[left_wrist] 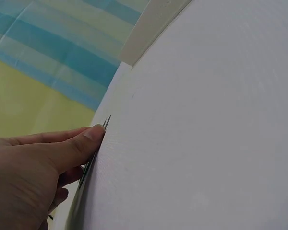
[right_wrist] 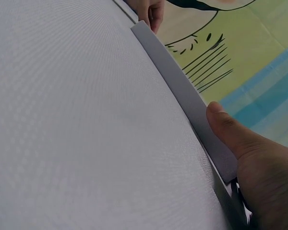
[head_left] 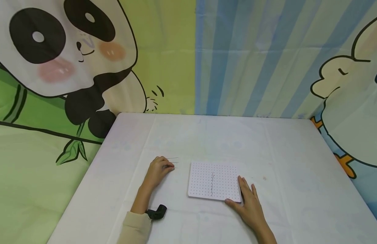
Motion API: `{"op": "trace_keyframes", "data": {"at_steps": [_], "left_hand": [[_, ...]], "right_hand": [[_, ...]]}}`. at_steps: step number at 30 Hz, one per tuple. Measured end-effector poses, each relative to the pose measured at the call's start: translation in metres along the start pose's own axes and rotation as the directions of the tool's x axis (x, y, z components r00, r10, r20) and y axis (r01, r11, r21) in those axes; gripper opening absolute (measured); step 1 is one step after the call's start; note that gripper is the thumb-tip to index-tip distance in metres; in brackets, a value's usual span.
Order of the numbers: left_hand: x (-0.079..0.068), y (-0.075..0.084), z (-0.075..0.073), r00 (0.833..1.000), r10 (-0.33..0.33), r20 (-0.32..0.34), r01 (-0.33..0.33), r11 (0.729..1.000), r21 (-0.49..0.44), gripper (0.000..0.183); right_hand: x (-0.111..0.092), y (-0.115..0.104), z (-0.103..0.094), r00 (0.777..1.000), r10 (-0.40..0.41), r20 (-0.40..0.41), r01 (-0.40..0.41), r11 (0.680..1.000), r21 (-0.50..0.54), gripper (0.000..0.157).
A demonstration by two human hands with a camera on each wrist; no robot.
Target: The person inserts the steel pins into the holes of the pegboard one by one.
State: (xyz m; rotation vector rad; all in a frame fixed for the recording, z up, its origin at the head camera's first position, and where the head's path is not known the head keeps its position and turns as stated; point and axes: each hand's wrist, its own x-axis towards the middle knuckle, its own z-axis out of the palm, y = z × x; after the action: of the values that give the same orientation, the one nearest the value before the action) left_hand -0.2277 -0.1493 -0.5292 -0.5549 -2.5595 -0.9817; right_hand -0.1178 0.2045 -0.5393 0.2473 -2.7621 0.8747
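In the head view, a white board with rows of small holes (head_left: 200,179) lies on the table. Several thin needles (head_left: 212,184) stick up from it in one column; the right wrist view shows these needles (right_wrist: 209,67) above the board's side (right_wrist: 177,91). My right hand (head_left: 250,206) rests at the near right corner, thumb along the front edge and fingers against the right edge. Left of the board, my left hand (head_left: 157,171) pinches a thin needle between thumb and fingers. Loose needles (head_left: 173,158) lie beside it. Thin needle tips (left_wrist: 108,120) show past the thumb in the left wrist view.
A white cloth covers the table (head_left: 225,139). Behind it hangs a printed curtain (head_left: 164,67) with a panda and stripes. A black strap-on device (head_left: 157,212) sits at the left wrist. The board's corner (left_wrist: 149,33) shows in the left wrist view.
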Motion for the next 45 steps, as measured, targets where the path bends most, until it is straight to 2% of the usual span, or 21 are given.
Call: {"op": "trace_keyframes", "data": {"at_steps": [12, 18, 21, 27, 33, 36, 45], "left_hand": [[0.002, -0.002, 0.001, 1.0, 0.018, 0.011, -0.018, 0.999, 0.035, 0.006], [-0.001, -0.001, 0.002, 0.993, 0.114, 0.022, -0.116, 0.981, 0.154, 0.008], [-0.003, -0.001, 0.002, 0.992, 0.124, 0.014, -0.125, 0.977, 0.173, 0.008], [-0.004, -0.001, 0.002, 0.997, 0.074, 0.006, -0.074, 0.993, 0.096, 0.005], [-0.002, 0.0, 0.002, 0.996, 0.088, -0.004, -0.088, 0.995, 0.039, 0.007], [-0.002, 0.002, 0.004, 0.994, 0.098, -0.037, -0.098, 0.995, 0.019, 0.005], [0.002, 0.013, 0.008, 0.985, 0.11, -0.133, -0.128, 0.982, -0.136, 0.004]], "right_hand": [[0.003, 0.001, 0.0, 1.0, -0.012, -0.001, 0.012, 1.0, -0.013, 0.1], [0.003, 0.001, 0.002, 1.0, -0.012, 0.001, 0.012, 1.0, -0.009, 0.1], [0.002, 0.001, 0.002, 1.0, -0.007, 0.006, 0.007, 1.0, -0.006, 0.1], [0.002, 0.0, 0.001, 1.0, -0.008, 0.001, 0.008, 1.0, -0.008, 0.1], [0.001, 0.0, 0.001, 1.0, -0.005, 0.001, 0.005, 1.0, -0.011, 0.1], [0.0, 0.0, 0.001, 1.0, -0.009, 0.0, 0.009, 1.0, -0.008, 0.1], [-0.001, 0.002, 0.002, 1.0, -0.007, -0.006, 0.007, 1.0, -0.012, 0.1]]}}
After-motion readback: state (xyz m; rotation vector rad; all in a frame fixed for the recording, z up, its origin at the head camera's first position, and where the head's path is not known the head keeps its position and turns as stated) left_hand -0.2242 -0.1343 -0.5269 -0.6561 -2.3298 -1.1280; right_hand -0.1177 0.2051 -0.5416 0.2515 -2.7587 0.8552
